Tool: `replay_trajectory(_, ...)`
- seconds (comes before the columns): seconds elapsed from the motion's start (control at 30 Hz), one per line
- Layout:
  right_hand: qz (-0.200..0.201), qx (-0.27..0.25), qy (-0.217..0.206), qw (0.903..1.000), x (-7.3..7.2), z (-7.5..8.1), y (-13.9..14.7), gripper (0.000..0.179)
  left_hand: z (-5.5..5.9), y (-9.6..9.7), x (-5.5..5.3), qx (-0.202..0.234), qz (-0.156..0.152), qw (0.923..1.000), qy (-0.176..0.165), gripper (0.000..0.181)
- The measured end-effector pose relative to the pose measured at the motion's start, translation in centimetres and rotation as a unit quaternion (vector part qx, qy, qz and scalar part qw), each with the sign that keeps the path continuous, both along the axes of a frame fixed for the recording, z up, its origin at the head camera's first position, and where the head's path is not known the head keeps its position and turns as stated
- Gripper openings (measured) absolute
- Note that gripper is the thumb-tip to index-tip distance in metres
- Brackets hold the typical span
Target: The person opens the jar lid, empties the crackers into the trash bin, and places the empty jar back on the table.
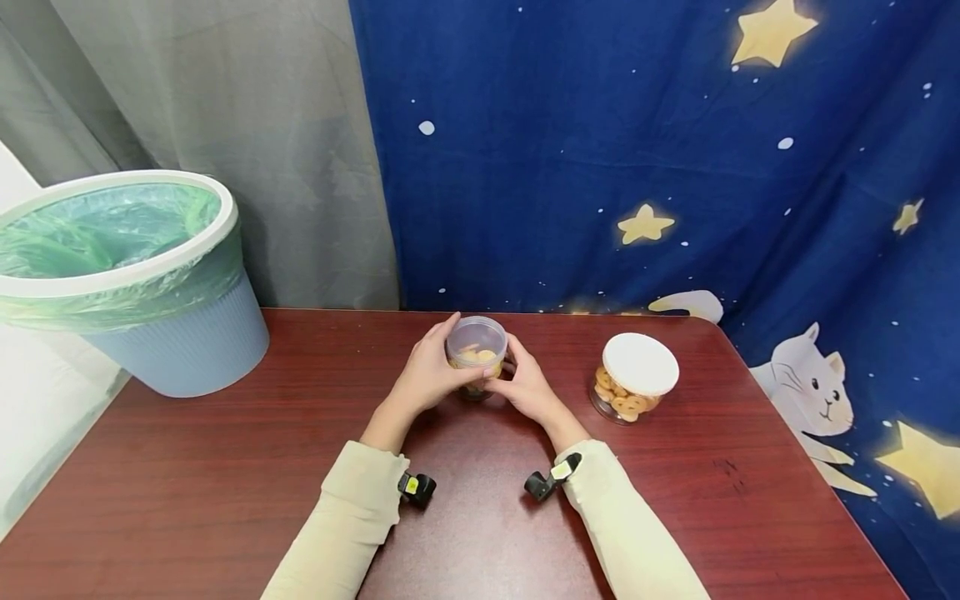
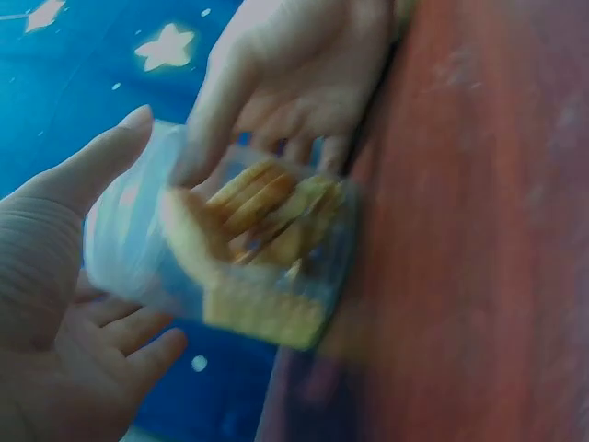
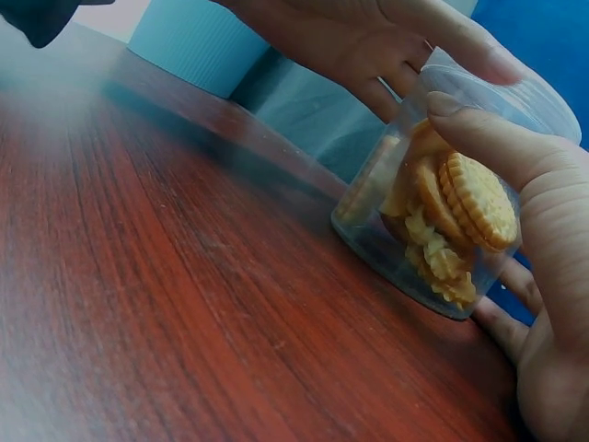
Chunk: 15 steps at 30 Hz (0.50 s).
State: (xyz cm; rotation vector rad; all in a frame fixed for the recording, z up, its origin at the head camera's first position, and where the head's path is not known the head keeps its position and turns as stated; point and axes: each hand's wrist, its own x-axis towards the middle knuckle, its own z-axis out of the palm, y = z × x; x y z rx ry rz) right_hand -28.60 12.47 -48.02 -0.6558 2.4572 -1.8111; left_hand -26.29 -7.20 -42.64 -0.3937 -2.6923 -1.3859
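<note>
A clear plastic jar point(image 1: 477, 335) of snacks is between my two hands, near the table's far edge. My left hand point(image 1: 429, 377) holds its left side, the thumb at the front and the index finger up at the rim. On the opposite side my right hand point(image 1: 531, 390) grips it, its thumb point(image 3: 488, 138) on the wall and fingers behind. Through the wall show round scalloped crackers point(image 3: 483, 201) and ruffled yellowish pieces point(image 3: 440, 258). The jar's base is close over the tabletop in the right wrist view. The left wrist view is blurred.
A second clear jar point(image 1: 624, 400) of ring-shaped biscuits, topped by a white lid point(image 1: 641, 363), stands to the right. A blue bin point(image 1: 191, 337) with a green liner point(image 1: 97, 242) stands at the far left. Grey and blue curtains hang behind the dark red table point(image 1: 187, 492).
</note>
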Motion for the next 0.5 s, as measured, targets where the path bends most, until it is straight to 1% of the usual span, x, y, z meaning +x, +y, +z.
replay_trajectory(0.13, -0.005, -0.003, 0.005, 1.0000, 0.2, 0.1, 0.0, 0.077, 0.5, -1.0, 0.1, -0.016, -0.007, 0.9998, 0.007, 0.097)
replay_trajectory(0.37, -0.003, -0.013, 0.008, 0.9999, 0.4, 0.1, 0.0, 0.077, 0.9, -2.0, 0.0, -0.017, -0.019, 0.9997, 0.006, 0.092)
replay_trajectory(0.5, -0.003, -0.012, 0.005, 0.9999, 0.4, 0.1, 0.0, 0.077, 1.0, -2.5, 0.0, -0.027, -0.013, 0.9995, 0.013, 0.085)
